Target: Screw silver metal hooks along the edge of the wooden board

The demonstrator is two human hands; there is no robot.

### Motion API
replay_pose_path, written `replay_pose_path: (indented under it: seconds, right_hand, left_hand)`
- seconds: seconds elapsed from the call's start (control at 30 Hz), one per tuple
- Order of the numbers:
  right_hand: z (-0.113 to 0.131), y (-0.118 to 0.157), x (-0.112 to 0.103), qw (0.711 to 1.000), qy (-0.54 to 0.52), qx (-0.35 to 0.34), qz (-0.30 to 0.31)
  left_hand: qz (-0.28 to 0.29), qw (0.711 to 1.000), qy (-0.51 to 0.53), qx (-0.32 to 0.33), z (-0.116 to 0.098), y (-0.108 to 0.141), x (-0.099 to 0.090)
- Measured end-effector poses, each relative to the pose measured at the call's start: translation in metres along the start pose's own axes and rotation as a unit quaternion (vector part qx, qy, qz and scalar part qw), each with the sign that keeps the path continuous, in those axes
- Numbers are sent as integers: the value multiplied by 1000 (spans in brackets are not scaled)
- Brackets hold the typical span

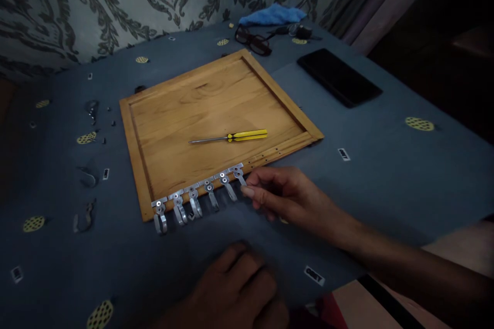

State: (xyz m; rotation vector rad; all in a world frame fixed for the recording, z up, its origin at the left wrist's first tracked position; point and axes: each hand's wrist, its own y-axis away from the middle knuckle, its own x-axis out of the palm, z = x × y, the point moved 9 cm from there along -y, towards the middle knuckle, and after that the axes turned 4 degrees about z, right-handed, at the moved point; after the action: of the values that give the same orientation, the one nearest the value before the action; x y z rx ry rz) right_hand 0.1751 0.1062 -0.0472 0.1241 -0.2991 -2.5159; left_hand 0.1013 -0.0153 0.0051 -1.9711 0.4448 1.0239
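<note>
A framed wooden board (216, 103) lies flat on the table with a row of metal hooks (195, 205) along its near edge. Most of these hooks show screws in their plates. At the row's right end, my right hand (285, 198) pinches the last metal hook (239, 170) between thumb and forefinger; dark holes show in its plate. Resting on the board is a yellow-handled screwdriver (247, 135), its tip to the left. My left hand (241, 288) is curled closed below the board, apart from it. What its fingers hold, if anything, is hidden.
Loose metal hooks (88, 176) and tiny pieces (113, 123) lie left of the board. Eyeglasses (254, 41), a blue cloth (274, 14) and a black phone-like slab (339, 77) are behind and to the right. A patterned curtain (127, 0) hangs behind the table.
</note>
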Motion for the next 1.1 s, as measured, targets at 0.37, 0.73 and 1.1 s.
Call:
replay_pose_path:
  seconds: [0.37,0.73,1.1]
  right_hand:
    - [-1,-3,0,1000,-6,1,-1]
    - [-1,-1,-1,1000,3,17,-7]
    - [-1,-2,0,1000,-4,0,-2]
  left_hand:
    - [2,1000,-2,-2,1,0,0]
    - [7,1000,3,1,-1,2,2]
    - [9,1000,0,-6,0,-1,1]
